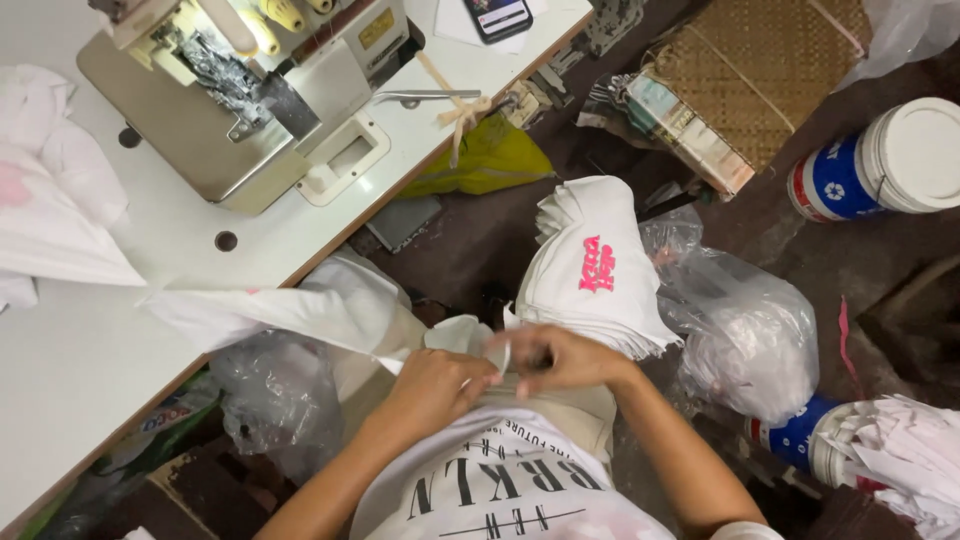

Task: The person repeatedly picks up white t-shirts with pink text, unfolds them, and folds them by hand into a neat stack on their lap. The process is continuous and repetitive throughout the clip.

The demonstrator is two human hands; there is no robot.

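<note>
Seen from the head camera, looking down, both hands meet over the person's lap, just below the edge of the white desk point(70, 370). The left hand point(435, 385) is clenched on a fold of a white fabric piece point(300, 310), which stretches from the lap up and to the left onto the desk edge. The right hand point(560, 358) pinches the same cloth at its near end, fingertips close against those of the left hand. Just beyond the hands, a stack of white fabric pieces point(600, 265) with a pink print on top rests near the person's knee, touching a clear plastic bag point(745, 340) filled with more pale cloth. On the desk stands a sewing machine point(240, 100), with more white cloth point(50, 200) lying at its left. A phone point(497, 17) sits at the far edge of the desk. On the dark floor to the right are a woven mat point(770, 70) and a white-lidded blue bucket point(885, 160); another stack of white pieces point(905, 450) lies at the lower right.
</note>
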